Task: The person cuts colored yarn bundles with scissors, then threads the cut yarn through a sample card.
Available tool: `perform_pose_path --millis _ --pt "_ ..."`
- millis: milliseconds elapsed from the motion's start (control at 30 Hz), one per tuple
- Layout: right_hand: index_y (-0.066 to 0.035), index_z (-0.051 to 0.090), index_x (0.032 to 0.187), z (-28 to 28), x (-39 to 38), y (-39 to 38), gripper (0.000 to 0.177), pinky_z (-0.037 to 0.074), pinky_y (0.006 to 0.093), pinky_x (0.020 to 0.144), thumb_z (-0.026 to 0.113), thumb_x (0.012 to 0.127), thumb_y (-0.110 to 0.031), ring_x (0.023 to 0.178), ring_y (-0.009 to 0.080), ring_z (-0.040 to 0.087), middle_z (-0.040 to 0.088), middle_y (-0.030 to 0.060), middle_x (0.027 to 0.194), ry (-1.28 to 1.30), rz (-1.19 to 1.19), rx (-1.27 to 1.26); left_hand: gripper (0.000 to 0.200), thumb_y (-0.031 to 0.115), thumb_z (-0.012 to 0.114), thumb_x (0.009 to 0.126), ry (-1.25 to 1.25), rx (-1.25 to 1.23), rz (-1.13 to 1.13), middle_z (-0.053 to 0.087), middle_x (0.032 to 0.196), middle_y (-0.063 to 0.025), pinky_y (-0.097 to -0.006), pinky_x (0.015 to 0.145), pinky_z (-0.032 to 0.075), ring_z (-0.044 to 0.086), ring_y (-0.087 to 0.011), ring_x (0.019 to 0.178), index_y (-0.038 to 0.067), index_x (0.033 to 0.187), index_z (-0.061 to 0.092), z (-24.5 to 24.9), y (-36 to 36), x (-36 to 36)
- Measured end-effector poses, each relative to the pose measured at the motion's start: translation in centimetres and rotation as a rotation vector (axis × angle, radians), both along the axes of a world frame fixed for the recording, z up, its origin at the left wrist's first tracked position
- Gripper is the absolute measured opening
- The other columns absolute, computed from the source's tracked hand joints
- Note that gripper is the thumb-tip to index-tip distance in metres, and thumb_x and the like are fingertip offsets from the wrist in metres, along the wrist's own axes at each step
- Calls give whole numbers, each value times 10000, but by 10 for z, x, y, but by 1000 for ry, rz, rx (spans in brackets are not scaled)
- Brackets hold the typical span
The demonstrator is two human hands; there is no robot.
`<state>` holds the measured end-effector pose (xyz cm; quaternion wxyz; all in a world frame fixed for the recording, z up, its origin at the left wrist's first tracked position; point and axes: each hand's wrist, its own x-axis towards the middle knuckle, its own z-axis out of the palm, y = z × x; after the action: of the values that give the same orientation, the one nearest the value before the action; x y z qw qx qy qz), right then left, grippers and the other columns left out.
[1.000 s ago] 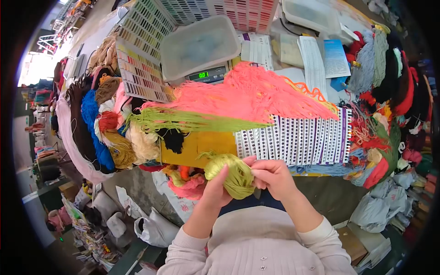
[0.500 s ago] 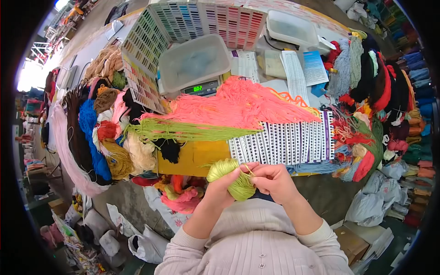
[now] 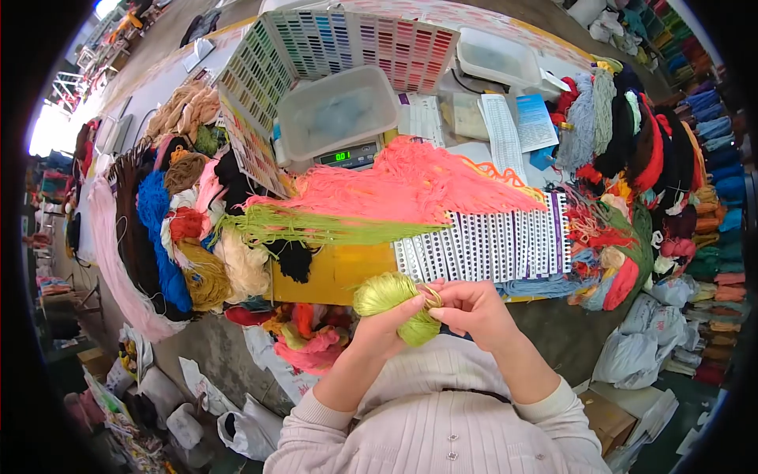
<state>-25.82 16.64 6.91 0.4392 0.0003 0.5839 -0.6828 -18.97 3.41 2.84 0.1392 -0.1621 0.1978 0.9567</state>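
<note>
A yellow-green skein of yarn (image 3: 385, 295) is wrapped in my left hand (image 3: 382, 333), in front of the table's near edge. My right hand (image 3: 478, 311) pinches a looped strand of that yarn at the skein's right end, close against the left fingers. Beyond my hands lie a row of white thread cards with punched holes (image 3: 489, 246), a long green hank of thread (image 3: 332, 227) and a heap of coral-pink thread (image 3: 403, 186). The exact grip of the right fingertips on the strand is partly hidden.
A plastic tub (image 3: 339, 110) sits on a digital scale (image 3: 347, 156), with a standing colour chart (image 3: 316, 43) around it. Piles of coloured yarn (image 3: 201, 272) flank both sides of the table. Plastic bags (image 3: 632, 347) and a cardboard box (image 3: 608, 419) are on the floor.
The strand at my right fingers now forms a bunched loop near the skein's end, and the right fingers have shifted slightly. The scale reading went from 0.02 to 0.01.
</note>
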Motion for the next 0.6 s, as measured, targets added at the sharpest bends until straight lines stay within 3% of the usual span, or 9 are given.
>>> perform_pose_path --millis 100,200,300,400,500,600 --pt "9 601 770 -14 6 -2 74 277 158 444 558 710 2 481 7 350 498 -30 630 145 -9 -39 317 150 451 803 11 -35 31 478 1066 -133 -334 842 373 473 -205 980 -50 1049 461 -9 2 4" --pt "5 600 744 -5 4 -1 56 290 155 454 556 710 -2 490 13 365 502 -28 640 93 -25 -55 316 149 445 807 8 3 34 483 1055 -131 -331 838 378 481 -202 969 -50 1053 456 -5 -1 5" --pt "39 584 791 -9 1 6 102 347 184 475 525 708 33 478 44 389 533 35 644 -60 32 -127 316 150 440 810 21 35 18 485 1052 -133 -328 833 381 485 -200 962 -51 1054 454 -11 -1 8" --pt "40 566 814 -6 1 7 107 328 177 458 532 719 2 467 48 382 493 16 578 -205 4 -167 336 173 414 823 65 32 -22 483 1053 -130 -328 830 383 489 -202 954 -48 1074 436 -9 -4 10" --pt "31 552 838 -6 3 8 119 296 175 432 535 731 -19 446 43 352 461 -1 551 -156 13 -166 384 221 401 829 -15 79 -8 479 1054 -123 -326 823 385 487 -202 951 -43 1108 398 -7 0 12" --pt "21 553 833 -1 0 10 104 266 187 403 525 744 -26 434 29 318 434 -20 551 -438 -106 -228 372 203 425 829 18 189 29 475 1052 -102 -305 799 389 484 -167 925 -32 1115 393 -3 0 10"
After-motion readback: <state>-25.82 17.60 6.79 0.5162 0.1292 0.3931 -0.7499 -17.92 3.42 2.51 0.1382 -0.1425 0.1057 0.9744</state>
